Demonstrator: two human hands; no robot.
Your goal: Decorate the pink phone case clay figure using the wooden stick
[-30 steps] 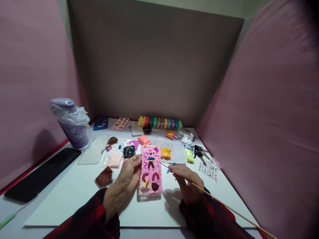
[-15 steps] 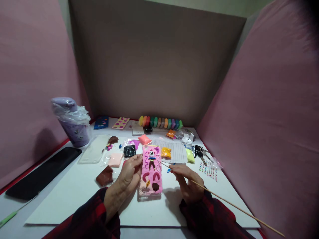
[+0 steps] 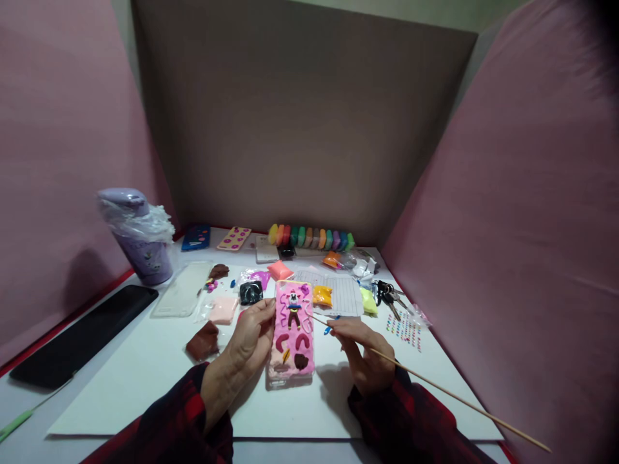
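My left hand [image 3: 252, 341] grips the left edge of a phone case [image 3: 294, 338], tilted up above a white board. Pink clay covers the case, with a small clay figure [image 3: 294, 312], curved reddish pieces, squiggles and a dark brown lump on it. In my right hand [image 3: 365, 354] a long thin wooden stick [image 3: 449, 390] is pinched, its far end reaching past my sleeve. The stick's tip is at the case's right edge, by a pale squiggle; whether it touches cannot be made out.
Clay packets, among them black [image 3: 251, 293], brown [image 3: 202, 341] and yellow [image 3: 322, 296], lie behind the case. Keys [image 3: 391, 296] and a gem sheet [image 3: 405, 330] are at right. A clear case [image 3: 178, 290], black slab [image 3: 87, 335] and purple bottle [image 3: 145, 238] stand left.
Almost nothing differs. The phone case has shifted very slightly left, while the stick and both hands keep nearly the same place.
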